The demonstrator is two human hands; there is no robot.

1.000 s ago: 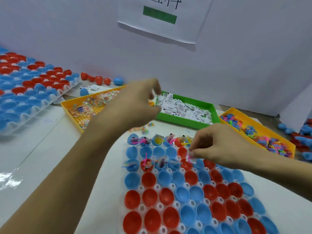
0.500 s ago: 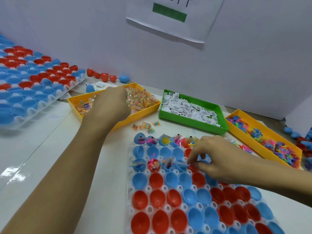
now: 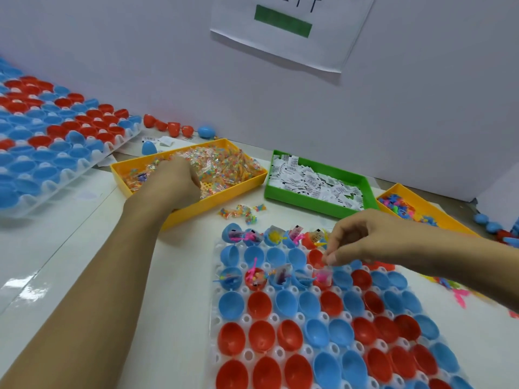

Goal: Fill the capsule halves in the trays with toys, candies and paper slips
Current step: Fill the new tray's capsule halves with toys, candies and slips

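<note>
Left hand (image 3: 174, 182) reaching into yellow candy bin (image 3: 213, 204), fingers curled down among wrapped candies (image 3: 222, 167); grasp hidden, cannot tell. Right hand (image 3: 362, 238) over capsule tray (image 3: 216, 343) on worktop (image 3: 70, 262), fingertips (image 3: 328, 258) pinched together above a red capsule half (image 3: 323, 277), apparently on a small clear packet. Green slip bin (image 3: 317, 206) just beyond.

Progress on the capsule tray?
Done: the tray's far row and part of the third row hold toys and slips. In hand: left hand is in the candy bin; right hand pinches above a third-row capsule half. Left: second row and all nearer rows.
</note>
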